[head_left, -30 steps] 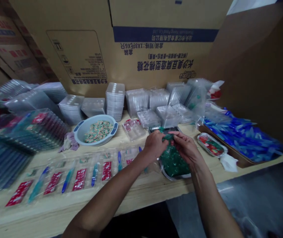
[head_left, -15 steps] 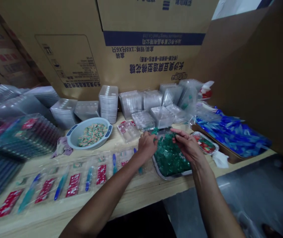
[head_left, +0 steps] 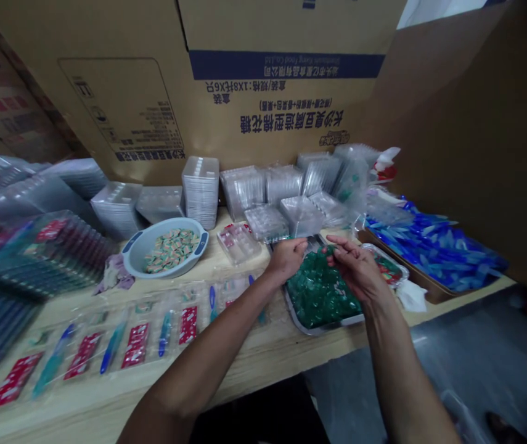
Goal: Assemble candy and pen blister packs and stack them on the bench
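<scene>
My left hand (head_left: 286, 259) hovers over the far left corner of a metal tray (head_left: 301, 316) heaped with green-wrapped sweets (head_left: 321, 293). My right hand (head_left: 358, 269) is curled above the far right of the heap, its fingertips at the sweets. Whether either hand holds a sweet is hidden by the fingers. A dark flat object (head_left: 314, 242) sits at the tray's far edge, between my hands. Close beyond my right hand, a small foil tray of red and green sweets (head_left: 386, 265) is partly hidden.
A blue-handled basin of sweets (head_left: 127, 259) and a transparent tray (head_left: 239, 243) stand left of my hands. Stacked transparent trays (head_left: 201, 191) line the back. Bagged red cards (head_left: 136, 345) lie along the wooden table's front edge (head_left: 254, 376). Blue pieces fill a brown tray (head_left: 434, 253).
My hands have moved apart from their close pinch above the green sweets. The left hand has shifted toward the tray's far edge, and more of the heap now shows.
</scene>
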{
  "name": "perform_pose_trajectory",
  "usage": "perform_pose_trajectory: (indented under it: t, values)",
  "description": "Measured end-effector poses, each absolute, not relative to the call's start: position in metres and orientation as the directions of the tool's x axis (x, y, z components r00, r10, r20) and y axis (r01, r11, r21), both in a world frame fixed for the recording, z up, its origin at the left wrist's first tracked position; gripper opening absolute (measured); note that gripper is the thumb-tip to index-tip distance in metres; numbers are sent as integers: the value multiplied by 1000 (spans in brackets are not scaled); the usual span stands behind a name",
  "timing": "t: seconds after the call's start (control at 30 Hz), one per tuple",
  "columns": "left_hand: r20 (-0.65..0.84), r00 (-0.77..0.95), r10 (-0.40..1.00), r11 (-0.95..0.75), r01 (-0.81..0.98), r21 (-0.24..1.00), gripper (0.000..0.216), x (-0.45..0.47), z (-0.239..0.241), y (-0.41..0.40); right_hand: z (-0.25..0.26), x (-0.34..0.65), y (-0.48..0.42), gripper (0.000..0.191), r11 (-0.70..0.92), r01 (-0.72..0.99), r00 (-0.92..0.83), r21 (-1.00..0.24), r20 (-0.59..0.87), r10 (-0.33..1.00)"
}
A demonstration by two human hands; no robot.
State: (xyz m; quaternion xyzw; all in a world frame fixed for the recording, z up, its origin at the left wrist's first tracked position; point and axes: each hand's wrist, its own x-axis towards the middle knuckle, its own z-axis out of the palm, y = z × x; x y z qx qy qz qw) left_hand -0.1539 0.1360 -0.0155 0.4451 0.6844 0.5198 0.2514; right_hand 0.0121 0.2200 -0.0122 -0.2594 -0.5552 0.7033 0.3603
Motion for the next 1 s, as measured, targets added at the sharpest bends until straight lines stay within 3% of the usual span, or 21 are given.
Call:
perform_pose_trajectory:
  t: [0.2, 0.63, 0.87, 1.0]
  values:
    - [343, -370, 864, -131, 492, 861, 18, -136, 1, 138, -17, 0, 208, 51, -131, -223, -626, -966, 39, 779]
    - [340, -302, 891, 55, 814, 579, 20, -137, 9, 123, -8, 0, 201, 35, -47, -136, -696, -990, 62, 715]
    - [268, -607, 748, 326, 688, 648, 26, -179, 26, 120, -6, 48, 223, 37, -36, -121, -599, -992, 45, 799]
    - [175, -564, 807, 341, 688, 641, 38, -184, 30, 132, -16, 60, 229, 40, -62, -37, -596, -997, -28, 803]
